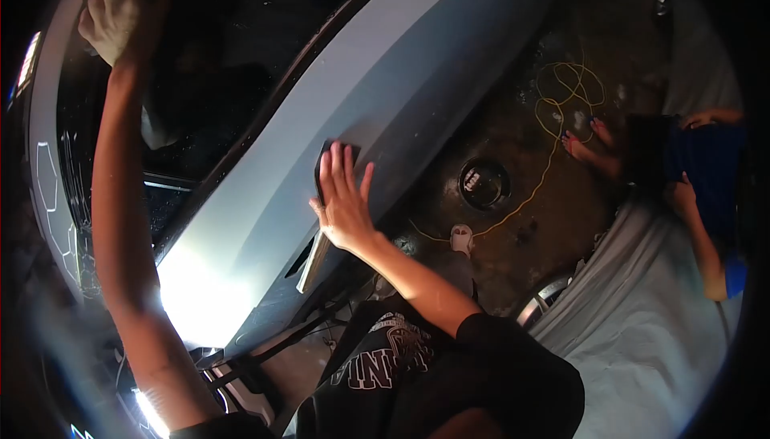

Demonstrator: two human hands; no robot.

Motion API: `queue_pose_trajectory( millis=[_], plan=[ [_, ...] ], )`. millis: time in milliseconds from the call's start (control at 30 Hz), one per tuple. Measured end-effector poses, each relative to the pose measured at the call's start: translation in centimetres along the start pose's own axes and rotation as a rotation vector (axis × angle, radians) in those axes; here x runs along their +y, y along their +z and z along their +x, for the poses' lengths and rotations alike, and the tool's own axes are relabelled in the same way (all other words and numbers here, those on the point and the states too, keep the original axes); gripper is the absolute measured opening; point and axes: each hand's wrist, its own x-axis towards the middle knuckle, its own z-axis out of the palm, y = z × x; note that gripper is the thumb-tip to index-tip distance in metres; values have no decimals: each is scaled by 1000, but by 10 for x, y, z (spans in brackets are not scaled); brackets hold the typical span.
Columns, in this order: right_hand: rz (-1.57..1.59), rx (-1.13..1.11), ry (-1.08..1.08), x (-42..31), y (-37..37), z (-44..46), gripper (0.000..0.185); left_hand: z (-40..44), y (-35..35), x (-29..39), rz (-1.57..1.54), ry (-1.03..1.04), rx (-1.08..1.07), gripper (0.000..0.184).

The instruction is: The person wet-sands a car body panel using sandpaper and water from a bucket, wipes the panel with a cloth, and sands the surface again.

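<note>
My right hand lies on the side panel of a car, its fingers stretched over a dark flat pad. The pad's edges show past the fingertips and beside the thumb; its exact kind is unclear. Just below this hand is a long silver door handle. My left hand is raised at the top left, resting near the car's roof edge beside the dark window. Its fingers are loosely bent and apart, partly in shadow, and nothing shows in them.
A yellow cord loops across the dark floor near a round black container. Another person in blue stands at the right. Grey sheeting covers something at the lower right, with a wheel showing beside it. Bright light hits the panel's lower left.
</note>
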Motion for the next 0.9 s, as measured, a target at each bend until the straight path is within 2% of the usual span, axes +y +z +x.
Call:
queue_pose_trajectory(
  millis=[33,67,100,133,200,233,300,367,400,467,500,533,600,700,733,767,800,833,900],
  plan=[
    [-63,45,87,26,-14,25,78,-3,4,10,56,0,-48,41],
    [-73,306,169,75,-24,70,76,-6,-1,12,46,-7,-55,41],
    [261,492,218,114,-68,119,75,-4,-4,11,1,60,-78,40],
    [389,498,323,153,-121,163,75,0,-7,13,-45,119,-94,39],
    [410,546,397,192,-175,213,76,1,-4,15,-95,99,-66,39],
    [342,544,338,183,-160,205,75,4,-7,15,-126,108,-71,40],
    [234,514,212,112,-94,147,75,8,-2,15,-151,126,-45,42],
    [-57,320,2,66,-11,59,77,14,-6,14,-147,155,-42,42],
    [-163,232,-119,58,7,35,76,19,-7,14,-154,191,-37,42],
    [-131,135,-44,86,-60,79,75,30,-14,20,-138,219,25,39],
    [55,374,-6,127,-93,122,74,30,-18,22,-117,241,84,37],
    [489,644,6,174,-116,174,70,28,-20,24,-102,235,75,37],
    [355,603,249,233,-197,234,69,26,-21,23,-144,203,18,41],
    [320,583,300,184,-157,201,69,35,-40,30,-139,246,46,39],
    [229,555,268,130,-114,158,75,41,-47,38,-159,261,90,36],
    [107,413,275,77,-74,109,77,41,-50,43,-191,210,52,44],
    [-217,474,175,57,27,73,81,39,-55,47,-192,212,38,44],
    [-219,457,179,57,27,64,81,38,-59,49,-193,205,43,43],
    [-103,254,227,55,-7,66,76,42,-60,49,-208,199,55,43]
  ],
)
